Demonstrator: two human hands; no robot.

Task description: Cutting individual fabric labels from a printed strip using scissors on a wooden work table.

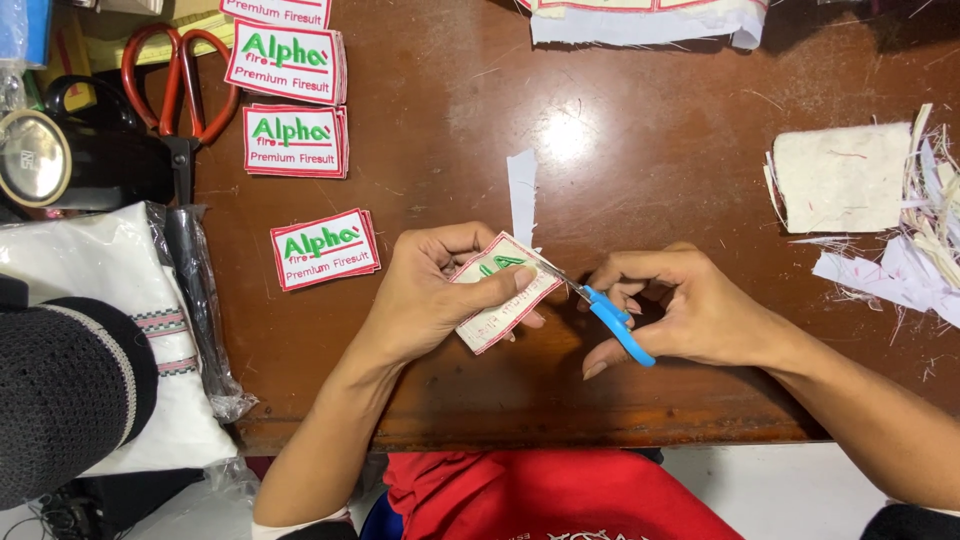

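White patch (502, 292) with red border and green lettering is gripped in the left hand (432, 292), thumb pressed on top, fingers curled beneath, held just above the bench (620, 170). Blue-handled scissors (605, 315) are gripped in the right hand (680, 305), fingers closed through the loops, blades touching the patch's upper right edge. A white strip (522, 195) hangs off that edge. Three stacks of finished patches (298, 140) are laid to the left, well apart from the hands. Trimmings (900, 220) are heaped at far right. Large red scissors (180, 85) are noted upper left.
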